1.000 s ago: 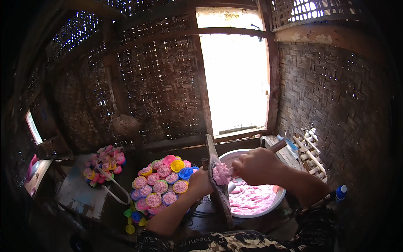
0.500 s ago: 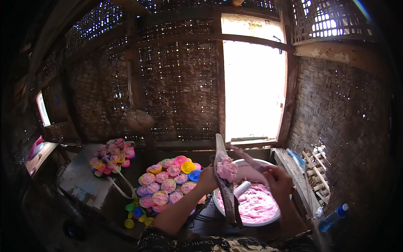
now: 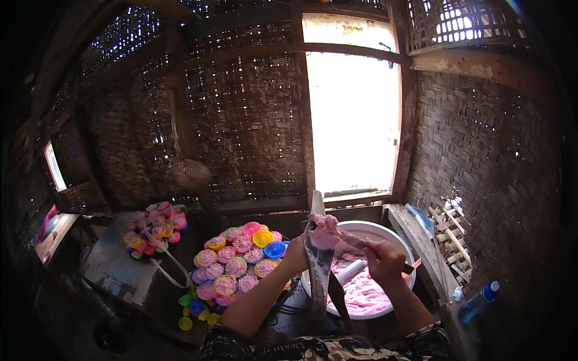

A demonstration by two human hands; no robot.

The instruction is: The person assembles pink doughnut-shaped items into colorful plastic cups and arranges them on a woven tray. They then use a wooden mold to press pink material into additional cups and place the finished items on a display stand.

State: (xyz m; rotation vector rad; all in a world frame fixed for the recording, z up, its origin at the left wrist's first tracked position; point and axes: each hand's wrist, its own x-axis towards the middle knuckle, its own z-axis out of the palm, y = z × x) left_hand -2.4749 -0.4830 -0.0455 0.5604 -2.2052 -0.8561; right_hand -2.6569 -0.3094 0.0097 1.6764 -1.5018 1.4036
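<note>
My left hand (image 3: 294, 257) is closed around the side of a long wooden tool (image 3: 319, 274) that stands over the basin, with two leg-like parts at its lower end. A lump of soft pink dough (image 3: 326, 225) sits on its upper part. My right hand (image 3: 386, 259) grips a flat stick (image 3: 353, 239), whose tip meets the dough; its other end pokes out past the hand. Below is a white basin (image 3: 394, 236) with more pink dough (image 3: 368, 298) spread inside. A white tube (image 3: 350, 272) slants over that dough, partly hidden by the tool.
Left of the basin, colourful small cups filled with pink strands (image 3: 226, 284) are heaped. More filled cups (image 3: 158, 227) lie on a worn board (image 3: 117, 271) with a pale strap (image 3: 174, 271). A wooden ledge (image 3: 424, 253) and blue bottle (image 3: 478, 302) are at right. Woven walls surround a bright doorway (image 3: 354, 120).
My right hand has brought the stick down and left against the tool. The dough lump has shifted up toward the tool's upper part. The whole view has moved slightly.
</note>
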